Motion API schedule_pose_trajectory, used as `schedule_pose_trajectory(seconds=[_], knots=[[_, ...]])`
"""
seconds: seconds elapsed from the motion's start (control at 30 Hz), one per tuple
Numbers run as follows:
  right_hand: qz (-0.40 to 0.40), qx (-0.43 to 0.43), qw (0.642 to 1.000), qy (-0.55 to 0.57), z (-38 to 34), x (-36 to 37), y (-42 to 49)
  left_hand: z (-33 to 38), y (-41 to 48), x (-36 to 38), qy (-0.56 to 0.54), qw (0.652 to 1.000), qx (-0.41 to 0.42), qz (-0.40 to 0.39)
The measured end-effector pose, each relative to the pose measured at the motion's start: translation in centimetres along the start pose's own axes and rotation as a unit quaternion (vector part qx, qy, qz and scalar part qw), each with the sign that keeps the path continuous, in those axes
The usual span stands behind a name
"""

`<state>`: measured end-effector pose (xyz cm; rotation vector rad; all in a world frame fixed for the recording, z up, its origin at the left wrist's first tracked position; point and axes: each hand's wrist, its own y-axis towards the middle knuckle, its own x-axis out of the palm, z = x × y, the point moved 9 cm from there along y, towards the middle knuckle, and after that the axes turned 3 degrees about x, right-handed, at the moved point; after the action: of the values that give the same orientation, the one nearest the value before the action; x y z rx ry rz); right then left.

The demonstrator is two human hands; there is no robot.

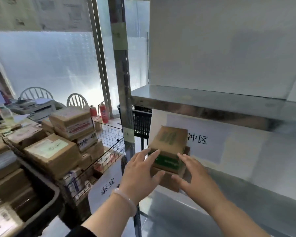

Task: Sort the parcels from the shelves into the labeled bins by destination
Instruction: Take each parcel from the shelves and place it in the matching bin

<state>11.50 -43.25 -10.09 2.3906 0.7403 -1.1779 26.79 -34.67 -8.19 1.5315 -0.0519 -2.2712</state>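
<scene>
Left hand and right hand, fingers spread wide and gripping nothing yet, flanked the only parcels visible on the shelf, stacked between them; bins to their left already looked piled high.

Daylight glows through frosted windows behind two spindle-back chairs, a cluttered desk with a printer and two red fire extinguishers on the floor, with a white wall at right.

Wall sign partly hidden behind parcels, bin label partly behind left hand
</scene>
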Motion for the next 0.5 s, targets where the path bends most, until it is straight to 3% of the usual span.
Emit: schedule_pose_trajectory(seconds=[0.3,0.5], knots=[[-0.027,0.100,0.980,0.171,6.8,0.0,10.4,-1.6,10.4,4.4,-0.075,0.992,-0.101,-0.007],[-0.094,0.192,0.953,0.216,9.7,3.4,14.6,-4.6,13.7,7.7,-0.083,0.967,-0.231,-0.069]])
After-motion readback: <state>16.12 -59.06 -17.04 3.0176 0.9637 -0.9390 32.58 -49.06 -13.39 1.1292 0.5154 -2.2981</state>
